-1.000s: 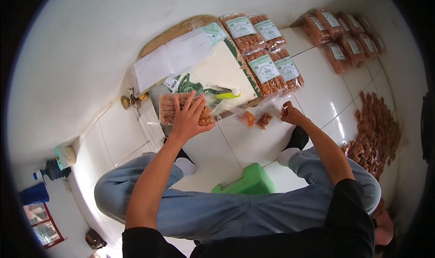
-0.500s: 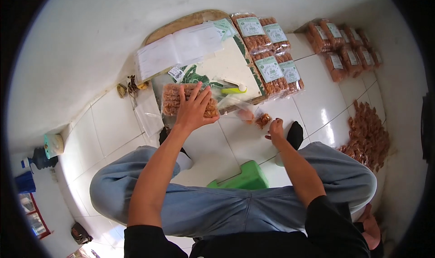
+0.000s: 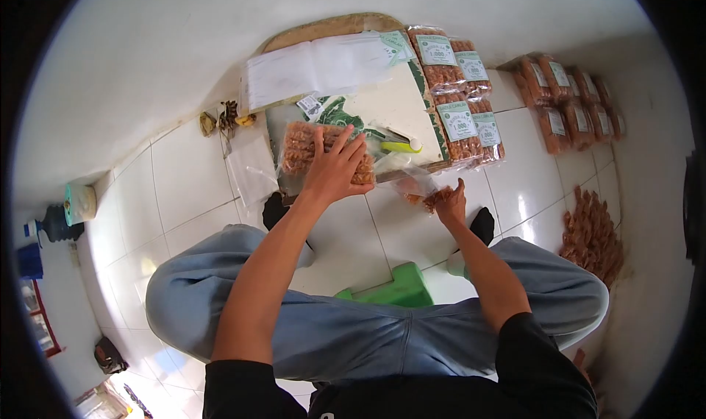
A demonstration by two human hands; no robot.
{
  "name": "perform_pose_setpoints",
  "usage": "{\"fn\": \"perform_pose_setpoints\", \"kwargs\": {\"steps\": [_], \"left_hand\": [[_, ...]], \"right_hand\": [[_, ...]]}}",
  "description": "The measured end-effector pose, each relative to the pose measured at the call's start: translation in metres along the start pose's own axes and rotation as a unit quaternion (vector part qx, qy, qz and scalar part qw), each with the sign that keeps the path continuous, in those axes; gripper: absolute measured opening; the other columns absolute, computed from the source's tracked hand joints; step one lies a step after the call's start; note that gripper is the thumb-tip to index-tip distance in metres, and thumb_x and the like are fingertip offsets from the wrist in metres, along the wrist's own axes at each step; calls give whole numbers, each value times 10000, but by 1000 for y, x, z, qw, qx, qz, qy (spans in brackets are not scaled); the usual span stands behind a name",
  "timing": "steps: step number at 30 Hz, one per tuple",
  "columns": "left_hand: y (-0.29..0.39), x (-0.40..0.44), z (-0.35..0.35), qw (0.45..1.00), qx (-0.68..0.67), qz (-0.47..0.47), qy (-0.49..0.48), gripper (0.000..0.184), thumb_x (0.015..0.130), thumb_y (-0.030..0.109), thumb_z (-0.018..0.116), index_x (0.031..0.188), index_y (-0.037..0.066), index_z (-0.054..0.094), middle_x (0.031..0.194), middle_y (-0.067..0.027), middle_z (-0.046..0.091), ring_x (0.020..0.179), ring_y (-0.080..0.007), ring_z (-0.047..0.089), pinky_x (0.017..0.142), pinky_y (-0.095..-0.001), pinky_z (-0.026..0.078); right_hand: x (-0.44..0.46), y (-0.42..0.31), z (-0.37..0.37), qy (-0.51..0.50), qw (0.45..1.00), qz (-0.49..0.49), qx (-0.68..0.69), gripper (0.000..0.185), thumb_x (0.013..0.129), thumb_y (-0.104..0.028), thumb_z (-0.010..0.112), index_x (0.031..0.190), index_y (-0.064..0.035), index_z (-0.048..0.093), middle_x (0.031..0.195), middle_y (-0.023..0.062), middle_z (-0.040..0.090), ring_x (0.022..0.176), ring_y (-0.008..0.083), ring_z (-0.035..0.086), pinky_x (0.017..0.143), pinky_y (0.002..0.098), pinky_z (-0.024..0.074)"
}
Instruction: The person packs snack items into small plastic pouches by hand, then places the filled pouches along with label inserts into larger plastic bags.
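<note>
My left hand [image 3: 338, 165] lies over a clear plastic bag of brown snack packets [image 3: 298, 150], fingers spread on top and thumb along its near side. The bag rests at the near edge of a low board [image 3: 393, 95], its loose mouth [image 3: 415, 175] stretching right. At that mouth my right hand [image 3: 451, 204] is closed on a small snack packet [image 3: 439, 197]; its fingertips are partly hidden. Another brown piece shows blurred through the plastic. A yellow-green cutter [image 3: 401, 146] lies on the board, right of my left hand.
Labelled snack packs [image 3: 457, 121] stand along the board's right edge. More packs [image 3: 570, 103] are stacked by the wall, with a heap of loose packets [image 3: 592, 239] nearer me. White plastic sheets [image 3: 316, 73] cover the board's back. A green stool [image 3: 397, 286] sits between my legs.
My right hand has come up to the bag's mouth and closed on the small packet there. My left hand stays on the bag. The whole view has shifted slightly.
</note>
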State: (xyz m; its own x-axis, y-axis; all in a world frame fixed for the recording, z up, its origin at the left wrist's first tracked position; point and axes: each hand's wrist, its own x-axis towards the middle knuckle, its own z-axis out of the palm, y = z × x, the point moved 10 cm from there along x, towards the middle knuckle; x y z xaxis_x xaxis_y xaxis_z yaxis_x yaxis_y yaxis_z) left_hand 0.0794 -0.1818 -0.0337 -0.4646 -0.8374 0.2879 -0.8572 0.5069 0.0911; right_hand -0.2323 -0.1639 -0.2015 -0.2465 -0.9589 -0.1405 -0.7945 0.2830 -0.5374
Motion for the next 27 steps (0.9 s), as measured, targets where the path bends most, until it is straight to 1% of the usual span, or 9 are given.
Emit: {"fn": "perform_pose_setpoints", "kwargs": {"steps": [2,3,5,8,14,18,20,23,27], "left_hand": [[-2,-1,5,1000,6,-7,-20,813,717,625,695,1287,57,578,1447,-41,471,1436,-258,268,1115,-706,92],[-2,-1,5,1000,8,-10,-26,822,718,633,689,1297,63,571,1454,-37,464,1440,-255,257,1119,-707,86],[-2,-1,5,999,-8,-12,-35,826,716,630,690,1301,59,568,1460,-37,458,1442,-257,251,1121,-704,81],[-2,-2,6,999,-3,-14,-44,834,720,639,685,1307,59,563,1469,-37,447,1446,-257,245,1125,-703,75],[-3,-2,8,998,-11,-21,-53,809,737,629,679,1293,52,571,1480,-40,432,1455,-249,229,1134,-687,68],[-3,-1,9,998,-11,-20,-57,812,736,634,678,1297,57,571,1484,-38,427,1459,-251,224,1136,-684,65],[-3,-1,12,997,1,-24,-72,824,727,645,685,1300,65,568,1480,-32,435,1450,-254,239,1131,-702,68],[-3,-1,12,998,1,-21,-61,823,727,645,684,1304,69,569,1478,-27,438,1453,-246,233,1133,-698,64],[-3,-2,13,998,-2,-19,-58,829,727,646,682,1315,74,564,1477,-22,440,1457,-238,224,1137,-694,60]], "right_hand": [[-2,-28,-7,-101,979,-136,-113,728,834,-105,596,1470,24,267,1237,193,531,1137,369,499,948,455,427],[1,-27,-13,-103,978,-139,-116,728,834,-105,596,1470,24,267,1237,193,531,1137,369,499,948,455,427],[-19,-52,2,-180,883,-349,-257,680,797,-72,583,1435,1,358,1255,173,516,1138,344,500,936,434,430],[-34,-52,16,-190,814,-448,-316,638,776,-75,584,1393,-24,433,1278,148,503,1191,311,484,964,412,417],[-48,-56,16,-87,778,-526,-332,560,787,-86,558,1338,-22,481,1271,142,519,1265,295,447,1042,464,357],[-50,-50,25,-102,784,-501,-352,526,788,-133,593,1301,-73,496,1230,128,553,1243,291,481,1004,508,375],[-34,-29,21,-219,890,-279,-285,459,806,-174,592,1243,-70,497,1167,128,576,1144,302,546,949,518,404],[-28,-7,13,-141,946,-205,-209,440,825,-244,609,1213,-76,487,1133,132,573,1050,320,577,890,515,427],[-30,-7,4,-119,957,-197,-175,404,854,-263,607,1201,-86,502,1113,132,571,1043,327,569,859,512,443]]}}
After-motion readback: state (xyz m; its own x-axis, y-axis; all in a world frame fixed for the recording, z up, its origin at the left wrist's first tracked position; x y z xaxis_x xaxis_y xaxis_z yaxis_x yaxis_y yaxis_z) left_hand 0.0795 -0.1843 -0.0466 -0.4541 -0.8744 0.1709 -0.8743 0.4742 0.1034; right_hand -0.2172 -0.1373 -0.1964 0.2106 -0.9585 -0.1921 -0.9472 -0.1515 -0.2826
